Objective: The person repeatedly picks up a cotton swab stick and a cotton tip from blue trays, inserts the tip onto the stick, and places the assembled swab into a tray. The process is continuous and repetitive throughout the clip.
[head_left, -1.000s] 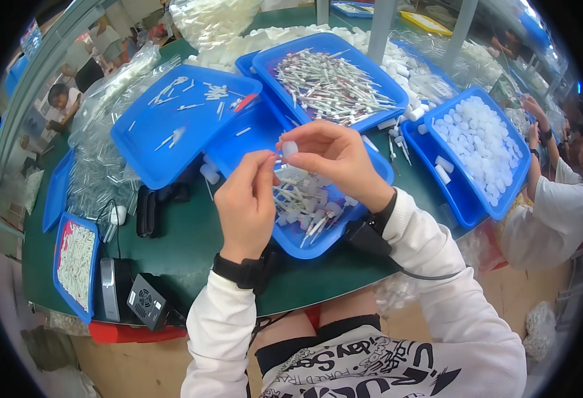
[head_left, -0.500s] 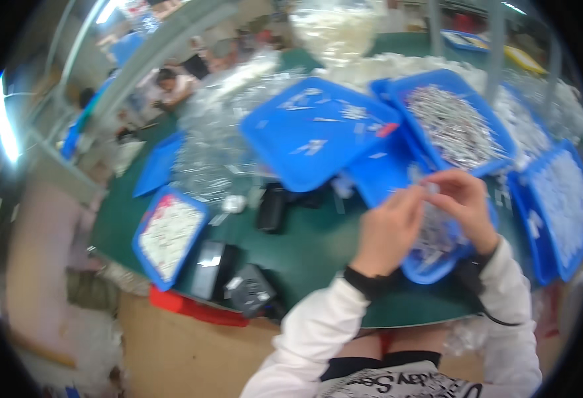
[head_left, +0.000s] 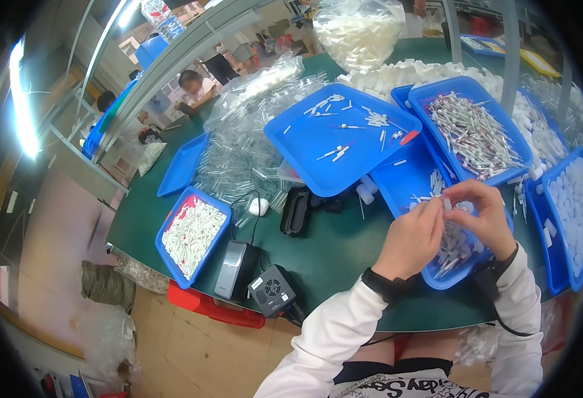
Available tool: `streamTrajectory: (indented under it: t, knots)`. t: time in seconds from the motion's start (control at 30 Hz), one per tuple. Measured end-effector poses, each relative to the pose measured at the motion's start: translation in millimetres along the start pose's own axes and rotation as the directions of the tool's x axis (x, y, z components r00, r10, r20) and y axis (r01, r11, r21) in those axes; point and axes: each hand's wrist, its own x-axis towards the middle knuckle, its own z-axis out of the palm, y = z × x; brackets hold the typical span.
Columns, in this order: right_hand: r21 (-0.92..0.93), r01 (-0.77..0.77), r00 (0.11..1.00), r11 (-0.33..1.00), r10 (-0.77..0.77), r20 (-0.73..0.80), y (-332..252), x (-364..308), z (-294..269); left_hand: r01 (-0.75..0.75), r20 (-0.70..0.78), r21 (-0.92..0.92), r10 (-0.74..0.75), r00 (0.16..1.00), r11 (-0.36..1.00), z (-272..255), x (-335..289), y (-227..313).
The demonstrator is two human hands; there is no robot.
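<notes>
Both hands meet at fingertip height above a blue tray [head_left: 438, 284] of small white-tipped sticks. My left hand [head_left: 412, 240] is closed, thumb and fingertips pinched on a small white plastic piece [head_left: 446, 204]. My right hand [head_left: 482, 211] is closed as well, its fingers bent round the same piece from the other side. A second pale round piece [head_left: 465, 207] shows under the right fingers; whether it is gripped I cannot tell. Behind the hands, a blue tray [head_left: 385, 180] holds a few loose sticks.
A tilted blue tray [head_left: 304, 169] bears scattered sticks; a fuller stick tray [head_left: 513, 136] stands at far right. White caps fill a right-hand tray [head_left: 570, 199]. Clear tubes [head_left: 238, 162] heap at left, near a tray of white pieces [head_left: 195, 242] and a black box [head_left: 273, 292].
The whole scene sits slightly farther right in the picture and is sharper than before. My hands stay together over the tray, fingers still pinched.
</notes>
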Motion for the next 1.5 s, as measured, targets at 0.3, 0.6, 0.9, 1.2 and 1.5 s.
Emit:
streamTrajectory:
  t: [0.3,0.6,0.9,1.2,1.5]
  knots:
    - [0.062,0.082,0.996,0.995,-0.079,-0.048,6.3,2.1,0.3,0.097,0.044,-0.243,-0.089,0.995,0.965,1.3,0.5,3.7]
    - [0.220,-0.065,0.997,0.973,0.071,-0.021,8.9,2.2,-3.0,0.064,-0.202,-0.016,-0.066,0.977,0.998,-1.2,1.9,-0.3]
    - [0.216,-0.076,0.995,0.973,0.061,0.073,7.2,5.3,-6.2,0.072,-0.210,-0.041,-0.079,0.975,0.997,1.1,1.6,-2.9]
    - [0.260,-0.133,0.990,0.956,0.119,0.071,5.4,1.5,-8.5,-0.104,-0.192,0.063,0.114,0.975,0.993,0.3,3.8,-3.1]
    - [0.281,-0.135,0.991,0.950,0.125,0.054,11.6,0.2,-8.2,-0.194,-0.162,0.194,0.226,0.961,0.962,-1.5,5.1,-0.4]
